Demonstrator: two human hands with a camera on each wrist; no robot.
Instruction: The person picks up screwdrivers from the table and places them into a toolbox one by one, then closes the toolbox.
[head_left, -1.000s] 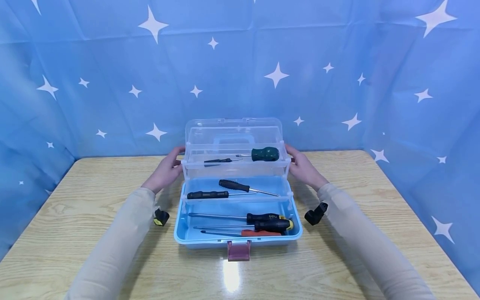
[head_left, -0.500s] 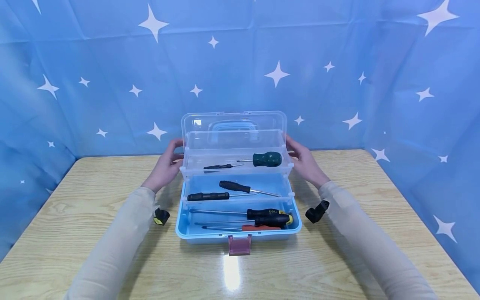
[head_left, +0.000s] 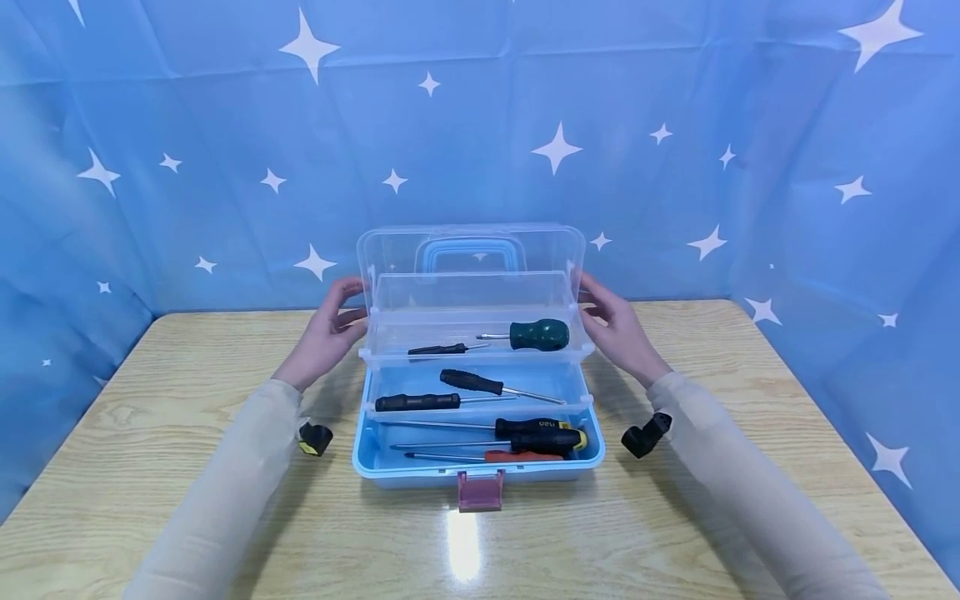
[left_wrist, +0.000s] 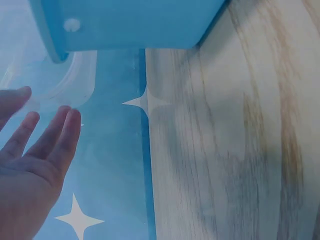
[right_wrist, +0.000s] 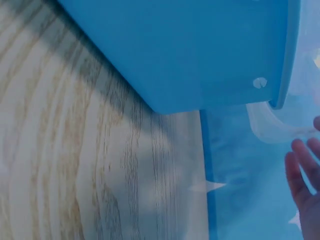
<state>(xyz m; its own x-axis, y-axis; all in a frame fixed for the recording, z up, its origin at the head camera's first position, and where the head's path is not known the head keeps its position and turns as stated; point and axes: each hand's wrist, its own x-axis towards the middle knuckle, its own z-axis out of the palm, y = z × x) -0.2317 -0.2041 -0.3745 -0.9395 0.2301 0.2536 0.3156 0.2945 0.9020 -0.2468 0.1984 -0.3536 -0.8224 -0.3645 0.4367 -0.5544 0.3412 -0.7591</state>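
Left hand [head_left: 324, 337] and right hand [head_left: 619, 332] flank the clear plastic lid [head_left: 471, 254] of the light-blue toolbox [head_left: 480, 467] — each grip open, fingers straight, holding nothing.

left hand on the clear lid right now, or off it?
Cannot tell. Head view puts the left hand at the clear lid edge; the left wrist view shows straight fingers beside it, contact unclear.
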